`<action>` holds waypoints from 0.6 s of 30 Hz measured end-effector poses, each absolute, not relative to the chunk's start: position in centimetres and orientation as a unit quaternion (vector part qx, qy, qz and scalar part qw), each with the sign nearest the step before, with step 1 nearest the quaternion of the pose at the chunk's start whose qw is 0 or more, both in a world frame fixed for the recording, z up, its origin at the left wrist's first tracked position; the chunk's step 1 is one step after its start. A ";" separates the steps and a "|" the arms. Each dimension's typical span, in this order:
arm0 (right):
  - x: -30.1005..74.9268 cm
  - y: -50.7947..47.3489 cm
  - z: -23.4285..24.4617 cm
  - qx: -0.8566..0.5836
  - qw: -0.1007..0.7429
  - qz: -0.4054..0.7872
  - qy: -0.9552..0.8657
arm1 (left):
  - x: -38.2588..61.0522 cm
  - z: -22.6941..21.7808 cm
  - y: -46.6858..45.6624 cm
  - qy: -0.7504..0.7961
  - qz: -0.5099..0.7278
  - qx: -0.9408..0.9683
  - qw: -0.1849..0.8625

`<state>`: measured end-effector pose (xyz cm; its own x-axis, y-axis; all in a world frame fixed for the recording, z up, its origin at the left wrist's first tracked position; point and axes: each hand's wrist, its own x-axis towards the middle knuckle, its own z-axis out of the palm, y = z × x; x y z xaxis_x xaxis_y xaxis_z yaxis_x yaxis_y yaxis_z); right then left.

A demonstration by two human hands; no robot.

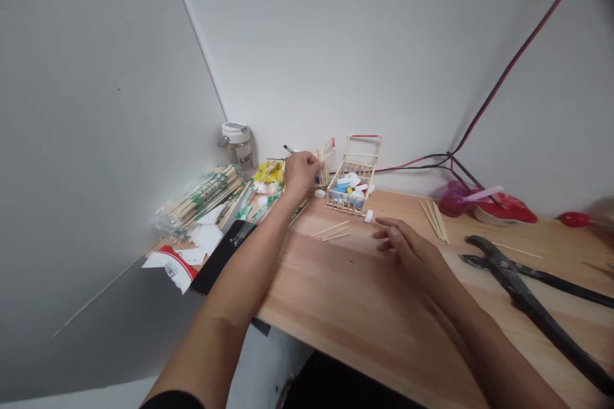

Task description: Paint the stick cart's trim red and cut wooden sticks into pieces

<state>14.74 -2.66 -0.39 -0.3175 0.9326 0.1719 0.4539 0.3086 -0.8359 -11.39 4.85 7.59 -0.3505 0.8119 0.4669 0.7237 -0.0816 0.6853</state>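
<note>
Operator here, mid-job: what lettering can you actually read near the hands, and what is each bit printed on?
"LUC": on the label of the clear bottle; the rest curves out of view.
Black print on the white-and-red packet: too blurred to read.
Green print on the plastic-wrapped bundle of wooden sticks: too small to read.

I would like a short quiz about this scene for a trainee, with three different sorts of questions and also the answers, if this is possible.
1. True or false: the basket made of wooden sticks holds bottle caps.
2. Which hand is nearer to the loose white bottle cap, the left hand or the right hand? A) left B) right
3. Fill in the blank: the bundle of wooden sticks is wrapped in clear ____.

Key: 1 true; 2 B; 3 plastic.
</note>
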 end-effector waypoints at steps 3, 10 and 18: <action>14.7 -2.7 -0.4 -0.475 0.341 0.350 -0.732 | -11.5 7.4 5.0 0.673 0.470 0.569 0.050; 14.5 -2.9 -0.2 -0.485 0.327 0.356 -0.729 | -11.5 7.0 5.3 0.665 0.480 0.570 0.052; 14.6 -2.9 -0.4 -0.482 0.324 0.362 -0.729 | -11.0 6.3 5.1 0.665 0.492 0.559 0.058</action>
<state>14.58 -2.88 -0.38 -0.3257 0.9373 0.1241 0.4683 0.2740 -0.8400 -11.03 5.13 6.33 -0.3686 0.8001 0.4733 0.6862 -0.1093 0.7192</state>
